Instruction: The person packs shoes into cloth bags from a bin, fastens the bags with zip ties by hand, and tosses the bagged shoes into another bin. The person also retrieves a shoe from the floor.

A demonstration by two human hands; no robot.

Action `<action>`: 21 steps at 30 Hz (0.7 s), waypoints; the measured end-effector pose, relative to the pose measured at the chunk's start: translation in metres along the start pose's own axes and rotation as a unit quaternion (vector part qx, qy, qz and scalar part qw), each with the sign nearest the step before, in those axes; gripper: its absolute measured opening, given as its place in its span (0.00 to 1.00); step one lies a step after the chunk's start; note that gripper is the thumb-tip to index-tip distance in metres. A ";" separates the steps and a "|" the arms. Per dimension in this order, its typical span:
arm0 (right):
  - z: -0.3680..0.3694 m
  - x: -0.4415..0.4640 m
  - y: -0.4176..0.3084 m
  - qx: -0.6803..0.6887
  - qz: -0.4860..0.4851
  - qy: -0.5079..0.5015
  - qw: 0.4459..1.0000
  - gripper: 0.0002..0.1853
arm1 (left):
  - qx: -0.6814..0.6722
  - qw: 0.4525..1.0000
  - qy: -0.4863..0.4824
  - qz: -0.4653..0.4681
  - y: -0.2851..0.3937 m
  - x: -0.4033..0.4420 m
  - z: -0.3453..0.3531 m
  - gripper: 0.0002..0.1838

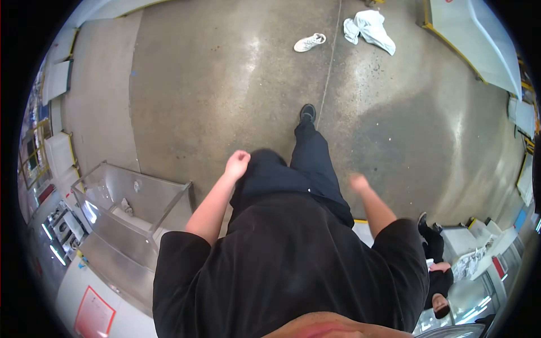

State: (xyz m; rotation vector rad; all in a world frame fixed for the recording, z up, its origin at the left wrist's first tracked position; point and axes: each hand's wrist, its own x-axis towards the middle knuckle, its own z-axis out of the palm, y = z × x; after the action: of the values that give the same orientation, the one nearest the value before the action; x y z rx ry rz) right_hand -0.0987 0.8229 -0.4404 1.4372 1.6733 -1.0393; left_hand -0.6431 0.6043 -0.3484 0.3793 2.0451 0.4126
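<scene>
My left hand (238,164) hangs in front of my left hip beside my dark trousers (282,179), its fingers curled in and no object showing in them. On the other side, my right hand (358,182) is swung out from my body over the floor. Motion smears its fingers, and I cannot see anything held. One black shoe (307,113) is stretched forward on the concrete floor (225,112); the other foot is hidden below my bent leg. Neither hand touches any object that I can make out.
Ahead on the floor lie a white shoe (310,43) and a crumpled white cloth (370,31). A metal-framed cart (135,197) stands at my left. Pale machine housings (479,39) line the right. Another person (438,276) is at the lower right.
</scene>
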 end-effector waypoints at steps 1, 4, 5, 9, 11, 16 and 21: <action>-0.045 0.025 -0.030 0.060 -0.032 0.030 0.997 0.18 | -0.047 0.998 0.027 0.020 0.027 0.023 -0.008 0.14; -0.160 0.105 -0.132 0.111 -0.021 0.084 0.990 0.19 | -0.032 0.999 0.002 0.038 0.118 0.086 -0.035 0.22; -0.187 0.135 -0.164 0.120 -0.015 0.089 0.989 0.20 | -0.032 0.999 -0.006 0.029 0.147 0.102 -0.045 0.22; -0.259 0.295 -0.277 0.162 -0.025 0.120 0.979 0.27 | 0.111 0.986 -0.068 0.099 0.252 0.204 -0.062 0.30; -0.283 0.370 -0.335 0.199 -0.022 0.132 0.971 0.30 | 0.291 0.937 -0.132 0.142 0.279 0.248 -0.056 0.32; -0.287 0.566 -0.420 0.143 0.016 0.207 0.968 0.31 | 0.364 0.893 -0.183 0.192 0.348 0.361 -0.099 0.32; -0.286 0.714 -0.436 0.122 0.056 0.172 0.976 0.30 | 0.349 0.897 -0.206 0.177 0.370 0.425 -0.140 0.27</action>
State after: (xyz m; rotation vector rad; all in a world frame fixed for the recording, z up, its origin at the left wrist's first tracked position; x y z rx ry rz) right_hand -0.6370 1.3629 -0.8886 1.9406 1.7180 -1.0021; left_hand -0.9308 1.0985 -0.4479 1.1819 1.6397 -0.2080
